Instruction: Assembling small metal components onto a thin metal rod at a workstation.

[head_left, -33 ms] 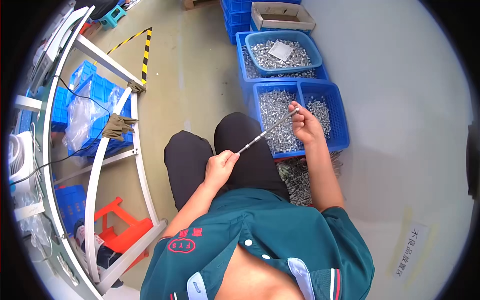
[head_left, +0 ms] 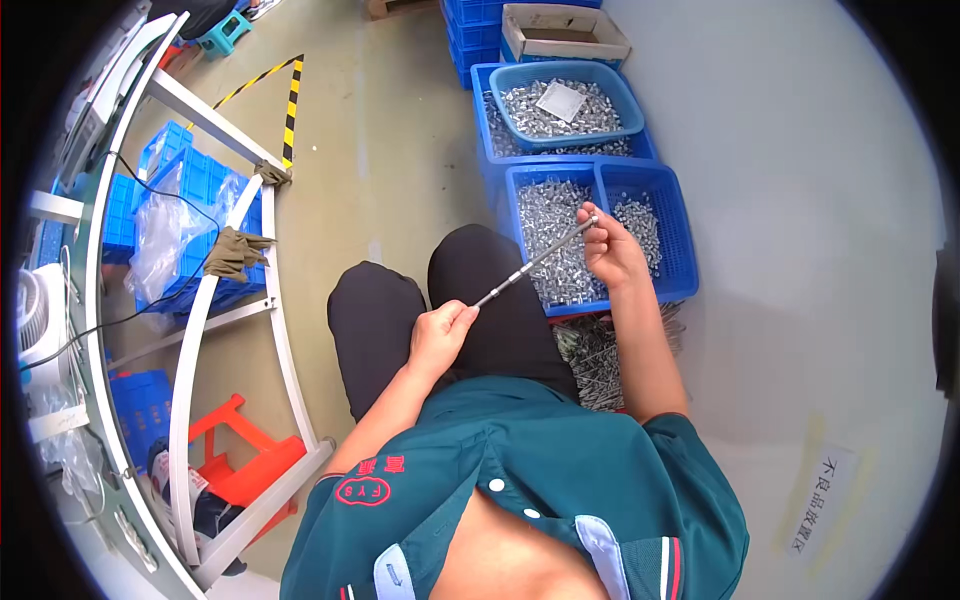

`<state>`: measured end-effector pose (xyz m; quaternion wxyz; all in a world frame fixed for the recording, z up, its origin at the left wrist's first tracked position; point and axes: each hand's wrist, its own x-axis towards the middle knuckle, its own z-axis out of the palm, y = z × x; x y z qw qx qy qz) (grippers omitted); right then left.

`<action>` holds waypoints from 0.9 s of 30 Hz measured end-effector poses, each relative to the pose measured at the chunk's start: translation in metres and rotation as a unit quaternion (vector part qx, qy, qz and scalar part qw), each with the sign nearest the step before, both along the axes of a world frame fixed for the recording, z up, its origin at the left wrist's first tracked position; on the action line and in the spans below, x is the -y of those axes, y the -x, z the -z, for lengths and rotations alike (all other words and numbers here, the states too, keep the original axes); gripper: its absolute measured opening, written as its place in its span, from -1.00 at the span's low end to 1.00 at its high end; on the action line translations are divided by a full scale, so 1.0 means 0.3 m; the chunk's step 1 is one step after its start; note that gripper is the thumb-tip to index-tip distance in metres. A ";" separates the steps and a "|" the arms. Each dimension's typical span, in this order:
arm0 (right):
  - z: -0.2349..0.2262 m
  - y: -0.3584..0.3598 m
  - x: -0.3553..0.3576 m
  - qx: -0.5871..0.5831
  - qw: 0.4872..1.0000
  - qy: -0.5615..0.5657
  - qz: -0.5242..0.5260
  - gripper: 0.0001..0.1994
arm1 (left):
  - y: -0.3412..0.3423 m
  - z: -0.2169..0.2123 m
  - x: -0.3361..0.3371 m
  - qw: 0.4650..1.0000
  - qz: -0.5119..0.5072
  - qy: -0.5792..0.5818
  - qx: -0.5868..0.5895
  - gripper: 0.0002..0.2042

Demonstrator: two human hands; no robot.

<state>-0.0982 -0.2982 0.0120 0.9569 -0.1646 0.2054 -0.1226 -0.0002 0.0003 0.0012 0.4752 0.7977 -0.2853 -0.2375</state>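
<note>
A slim grey metal rod (head_left: 545,255) with a few shiny collars along it slants across above my thighs. My left hand (head_left: 438,338) is closed round its near, lower end, which the fingers hide. At the far, upper end my right hand (head_left: 617,255) pinches the tip, where a small silver piece (head_left: 594,221) shows between thumb and fingertips. Whether that piece is threaded on the rod is too small to tell. Under my right hand stands a divided blue bin (head_left: 683,235), with small silver metal fittings (head_left: 552,215) in both compartments.
Behind it, a light blue basket (head_left: 632,110) of similar fittings sits on another blue bin. An open carton (head_left: 560,47) stands farther back. Many thin metal rods (head_left: 600,372) lie below my right forearm. A white-framed workbench (head_left: 185,400) and red stool (head_left: 255,468) are at left; a pale wall rises right.
</note>
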 end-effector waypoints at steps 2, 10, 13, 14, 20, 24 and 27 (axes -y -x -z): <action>-0.021 -0.007 0.000 -0.004 1.000 -0.003 0.005 -0.80 | -0.009 -0.003 -0.003 1.000 0.001 -0.004 0.004 -0.74; 0.000 -0.026 -0.033 -0.018 1.000 0.004 0.004 -0.80 | -0.016 0.001 -0.006 1.000 -0.004 0.012 0.006 -0.75; 0.012 -0.008 -0.028 0.005 0.999 -0.033 0.021 -0.79 | -0.012 0.007 0.003 1.000 0.002 0.018 -0.007 -0.76; 0.007 -0.002 -0.031 -0.005 0.999 -0.031 0.038 -0.79 | -0.010 0.011 0.002 1.000 0.002 0.017 -0.007 -0.76; -0.035 -0.007 -0.031 0.007 1.000 0.001 0.024 -0.80 | -0.002 0.014 0.003 1.000 -0.004 0.023 -0.018 -0.75; -0.055 -0.004 -0.035 -0.015 0.998 0.064 0.018 -0.83 | 0.001 0.008 0.008 1.000 -0.005 0.020 -0.017 -0.75; -0.075 -0.001 -0.034 -0.040 0.990 0.138 0.005 -0.83 | 0.002 0.005 0.007 1.000 -0.004 0.014 -0.016 -0.75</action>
